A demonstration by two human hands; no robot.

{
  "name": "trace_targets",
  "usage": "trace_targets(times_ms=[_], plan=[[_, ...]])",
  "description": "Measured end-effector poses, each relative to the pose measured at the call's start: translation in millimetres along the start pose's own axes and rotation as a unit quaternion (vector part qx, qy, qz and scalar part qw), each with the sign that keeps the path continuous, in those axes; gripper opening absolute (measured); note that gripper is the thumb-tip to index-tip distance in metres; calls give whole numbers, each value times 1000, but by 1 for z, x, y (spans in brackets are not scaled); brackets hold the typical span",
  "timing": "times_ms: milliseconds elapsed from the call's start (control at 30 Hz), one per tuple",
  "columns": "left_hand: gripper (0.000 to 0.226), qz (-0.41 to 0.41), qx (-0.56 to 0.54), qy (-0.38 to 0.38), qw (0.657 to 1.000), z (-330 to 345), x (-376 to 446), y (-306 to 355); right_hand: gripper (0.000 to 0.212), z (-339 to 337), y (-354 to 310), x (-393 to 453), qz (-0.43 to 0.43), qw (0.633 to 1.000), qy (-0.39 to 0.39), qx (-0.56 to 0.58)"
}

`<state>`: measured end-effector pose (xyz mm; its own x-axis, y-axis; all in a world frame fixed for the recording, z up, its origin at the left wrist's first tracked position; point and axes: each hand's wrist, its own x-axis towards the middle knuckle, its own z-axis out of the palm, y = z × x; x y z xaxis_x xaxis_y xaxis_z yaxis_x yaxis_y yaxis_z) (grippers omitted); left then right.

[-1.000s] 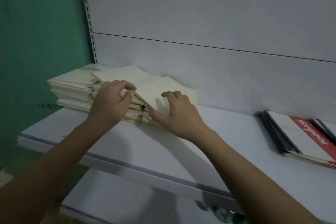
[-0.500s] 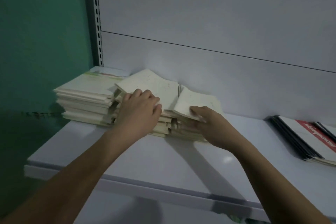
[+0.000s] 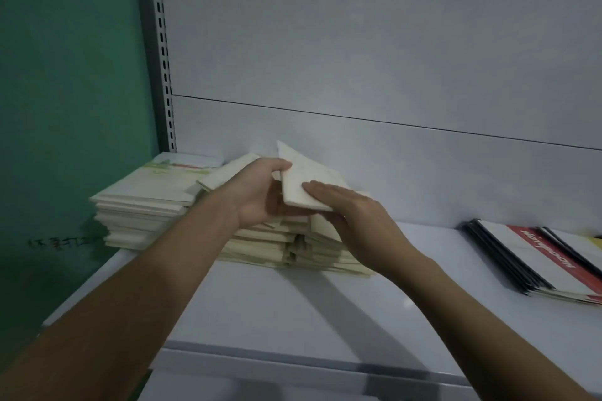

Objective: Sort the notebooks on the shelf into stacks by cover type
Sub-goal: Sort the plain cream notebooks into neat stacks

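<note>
A messy pile of cream notebooks (image 3: 280, 247) lies on the white shelf (image 3: 293, 312) against the back panel. Above it, a small batch of cream notebooks (image 3: 306, 179) is lifted and tilted. My left hand (image 3: 260, 192) grips its left side, thumb on top. My right hand (image 3: 351, 215) holds its right side, fingers flat across the cover. To the left stands a neater stack of cream notebooks with a green-printed cover (image 3: 146, 202). A stack with black spines and a red-and-white cover (image 3: 540, 257) lies at the far right.
A green wall (image 3: 71, 91) closes off the left side beside a slotted upright (image 3: 163, 52). Bare shelf surface stretches between the cream pile and the red-and-white stack. The shelf's front edge (image 3: 309, 365) runs below my forearms.
Both hands have lifted a small batch of cream notebooks off the middle pile and tilted it up. The camera has moved closer and to the left.
</note>
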<state>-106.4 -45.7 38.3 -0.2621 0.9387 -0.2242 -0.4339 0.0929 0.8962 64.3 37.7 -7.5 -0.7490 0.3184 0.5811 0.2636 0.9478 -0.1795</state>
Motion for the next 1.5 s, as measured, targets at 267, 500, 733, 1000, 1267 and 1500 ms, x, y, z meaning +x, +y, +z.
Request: trace_targets(times_ms=[267, 500, 733, 1000, 1267, 1500], plan=[[38, 47, 72, 72, 994, -10, -11, -8, 52, 13, -17, 3, -51, 997, -37, -51], [60, 157, 148, 173, 961, -44, -23, 4, 105, 26, 14, -21, 205, 959, -193, -15], [65, 157, 131, 140, 969, -57, -25, 1, 45, 12, 13, -37, 175, 972, -132, -84], [60, 143, 70, 113, 981, -53, -33, -18, 28, -6, 5, -29, 281, 920, 184, 203], [41, 166, 46, 127, 977, -9, -34, -38, 33, -12, -46, -19, 118, 978, 170, 38], [35, 144, -50, 119, 981, 12, -39, -51, 45, -8, -55, -26, -14, 999, -43, 0]])
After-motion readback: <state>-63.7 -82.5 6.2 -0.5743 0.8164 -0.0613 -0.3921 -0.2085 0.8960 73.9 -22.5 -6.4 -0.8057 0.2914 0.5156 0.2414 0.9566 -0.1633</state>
